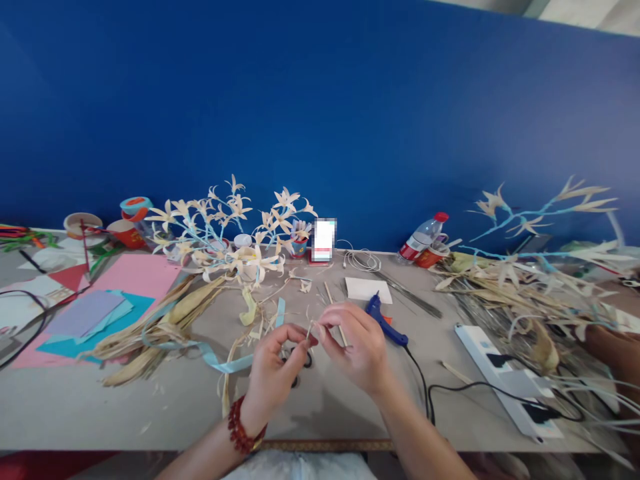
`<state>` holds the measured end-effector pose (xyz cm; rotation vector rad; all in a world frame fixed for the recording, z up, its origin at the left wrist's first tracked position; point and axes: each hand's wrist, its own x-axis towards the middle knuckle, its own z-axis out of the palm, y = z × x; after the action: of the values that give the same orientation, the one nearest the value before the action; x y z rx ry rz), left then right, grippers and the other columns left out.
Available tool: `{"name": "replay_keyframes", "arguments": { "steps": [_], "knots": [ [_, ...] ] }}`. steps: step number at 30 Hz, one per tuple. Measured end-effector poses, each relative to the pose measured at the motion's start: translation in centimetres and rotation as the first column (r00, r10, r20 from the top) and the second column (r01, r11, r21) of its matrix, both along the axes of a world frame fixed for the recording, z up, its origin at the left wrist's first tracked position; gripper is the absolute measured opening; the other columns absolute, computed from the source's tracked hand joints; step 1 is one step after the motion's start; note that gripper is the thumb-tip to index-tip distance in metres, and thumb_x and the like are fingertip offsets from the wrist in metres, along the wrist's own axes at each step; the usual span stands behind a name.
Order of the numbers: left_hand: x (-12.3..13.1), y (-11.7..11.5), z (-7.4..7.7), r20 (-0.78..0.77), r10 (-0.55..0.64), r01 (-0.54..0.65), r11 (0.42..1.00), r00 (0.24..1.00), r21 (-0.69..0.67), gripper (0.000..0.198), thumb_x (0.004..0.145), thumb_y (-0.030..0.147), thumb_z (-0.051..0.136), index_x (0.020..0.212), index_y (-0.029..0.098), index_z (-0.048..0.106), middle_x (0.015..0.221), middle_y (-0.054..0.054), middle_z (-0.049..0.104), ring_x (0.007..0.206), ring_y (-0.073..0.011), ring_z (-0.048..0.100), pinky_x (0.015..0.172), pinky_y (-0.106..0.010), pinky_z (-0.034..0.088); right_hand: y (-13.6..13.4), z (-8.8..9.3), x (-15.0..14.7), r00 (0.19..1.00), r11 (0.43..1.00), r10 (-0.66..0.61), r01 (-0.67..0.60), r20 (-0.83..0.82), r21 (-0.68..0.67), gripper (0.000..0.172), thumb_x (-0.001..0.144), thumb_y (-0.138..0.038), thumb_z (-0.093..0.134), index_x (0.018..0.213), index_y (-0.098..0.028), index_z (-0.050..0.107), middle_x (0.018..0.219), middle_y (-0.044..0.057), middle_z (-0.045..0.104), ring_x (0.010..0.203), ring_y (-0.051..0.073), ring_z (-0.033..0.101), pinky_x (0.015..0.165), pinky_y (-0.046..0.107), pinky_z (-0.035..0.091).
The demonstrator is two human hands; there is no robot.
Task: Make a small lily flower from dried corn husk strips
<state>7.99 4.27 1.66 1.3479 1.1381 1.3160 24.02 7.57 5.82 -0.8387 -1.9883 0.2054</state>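
Between the fingertips of both hands is a thin pale strip (311, 327), perhaps dried husk; its exact kind is too small to make out. My left hand (280, 360), with a red bead bracelet (244, 427) at the wrist, pinches its lower part between thumb and forefinger. Opposite it, my right hand (356, 343) has thumb and forefinger closed at the strip's upper end. Partly hidden under the left hand are black loops (308, 360) that look like scissor handles. A light blue ribbon (220, 360) lies to the left of that hand.
Husk flowers (230, 227) stand at the back. A blue glue gun (385, 320) and a power strip (505, 380) with cords lie right. Left are dried husks (165, 327) and coloured paper (90, 317). A bottle (425, 237) leans by the wall. Another person's hand (597, 347) shows far right.
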Motion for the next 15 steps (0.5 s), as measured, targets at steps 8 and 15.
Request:
{"name": "replay_keyframes", "arguments": {
  "steps": [8, 15],
  "knots": [
    [0.09, 0.04, 0.0, 0.026, 0.009, -0.009, 1.0, 1.0, -0.02, 0.016, 0.086, 0.027, 0.058, 0.072, 0.018, 0.062, 0.082, -0.005, 0.069, 0.082, -0.0184, 0.063, 0.075, -0.027, 0.047, -0.12, -0.54, 0.13, 1.0, 0.997, 0.019, -0.021, -0.018, -0.073, 0.015, 0.083, -0.011, 0.061, 0.094, -0.021, 0.059, 0.09, 0.007, 0.066, 0.078, 0.019, 0.062, 0.072, 0.033, 0.053],
    [0.11, -0.22, 0.07, 0.017, 0.025, -0.025, 1.0, 1.0, 0.002, 0.015, 0.085, 0.024, 0.059, 0.071, 0.019, 0.062, 0.081, -0.004, 0.069, 0.08, -0.0181, 0.062, 0.074, -0.027, 0.047, -0.17, -0.91, 0.04, 0.998, 0.993, 0.007, -0.014, -0.063, -0.118, 0.018, 0.084, -0.014, 0.062, 0.1, -0.022, 0.059, 0.094, 0.007, 0.065, 0.075, 0.018, 0.063, 0.07, 0.032, 0.053]
  ]
}}
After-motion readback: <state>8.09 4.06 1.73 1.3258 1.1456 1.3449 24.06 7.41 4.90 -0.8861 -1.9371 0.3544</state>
